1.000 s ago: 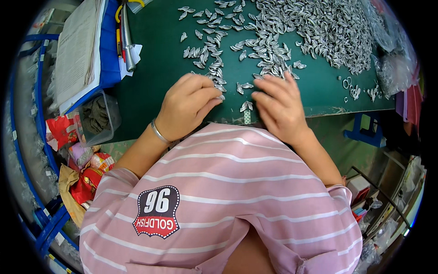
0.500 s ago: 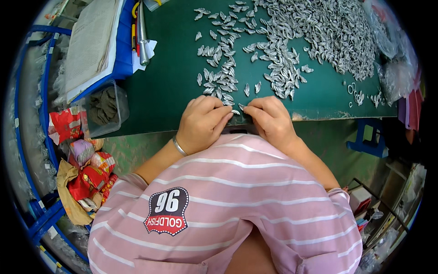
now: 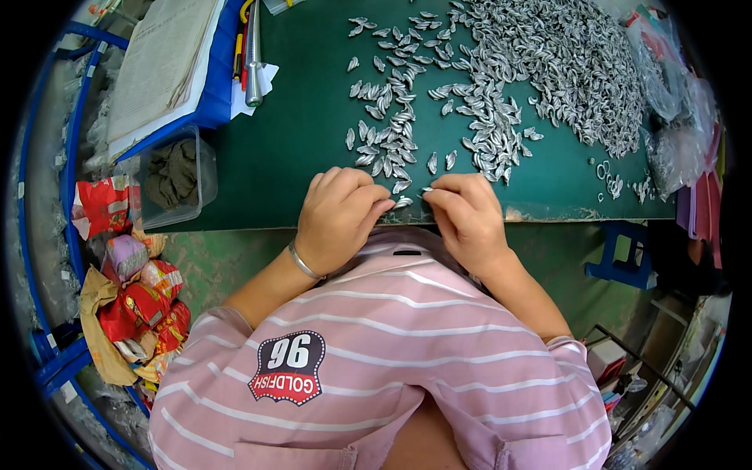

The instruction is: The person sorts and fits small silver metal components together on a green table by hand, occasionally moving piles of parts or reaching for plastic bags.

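Small silver, wing-shaped metal pieces (image 3: 395, 137) lie on the green tabletop just beyond my hands. My left hand (image 3: 341, 211) is closed in a pinch at the table's near edge, with one silver piece (image 3: 403, 202) at the tips of thumb and forefinger. Opposite it, my right hand (image 3: 470, 215) also pinches, and only the pale tip of a small silver piece (image 3: 427, 189) shows between its fingers. A narrow gap separates the two hands. Curled fingers hide most of both palms.
A large heap of the same pieces (image 3: 583, 70) covers the far right, beside clear plastic bags (image 3: 677, 141). At left stand a clear tub (image 3: 207, 176) holding dark cloth and a blue tray (image 3: 215, 102) with papers. A blue stool (image 3: 623, 254) is below the table.
The whole view has shifted slightly. My fingertips are a little farther apart, and the piece in my right hand shows less than before.
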{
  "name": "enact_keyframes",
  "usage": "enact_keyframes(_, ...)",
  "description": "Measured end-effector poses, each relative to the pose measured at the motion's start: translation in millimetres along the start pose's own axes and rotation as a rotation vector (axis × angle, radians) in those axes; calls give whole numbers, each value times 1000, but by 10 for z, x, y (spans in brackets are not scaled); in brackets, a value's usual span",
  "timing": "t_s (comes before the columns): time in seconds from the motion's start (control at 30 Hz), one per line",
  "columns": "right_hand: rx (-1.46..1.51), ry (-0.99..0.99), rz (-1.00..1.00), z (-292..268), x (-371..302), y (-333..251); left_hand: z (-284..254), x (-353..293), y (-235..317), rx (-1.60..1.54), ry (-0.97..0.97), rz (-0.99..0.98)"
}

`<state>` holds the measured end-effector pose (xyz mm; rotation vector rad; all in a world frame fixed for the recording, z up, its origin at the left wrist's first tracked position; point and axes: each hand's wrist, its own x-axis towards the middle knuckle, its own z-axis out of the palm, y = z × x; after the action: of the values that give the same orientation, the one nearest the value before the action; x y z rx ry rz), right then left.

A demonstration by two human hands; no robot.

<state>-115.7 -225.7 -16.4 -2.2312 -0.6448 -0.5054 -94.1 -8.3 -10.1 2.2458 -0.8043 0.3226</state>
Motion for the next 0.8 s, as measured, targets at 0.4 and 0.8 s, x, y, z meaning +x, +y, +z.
enact_keyframes(0.4,-11,55,37,-14,-75,-72,12,20,76,-42,-25,22)
enact_keyframes(0.8,-150,-13,-7,-60,101,10,152,20,120,-169,53,-50)
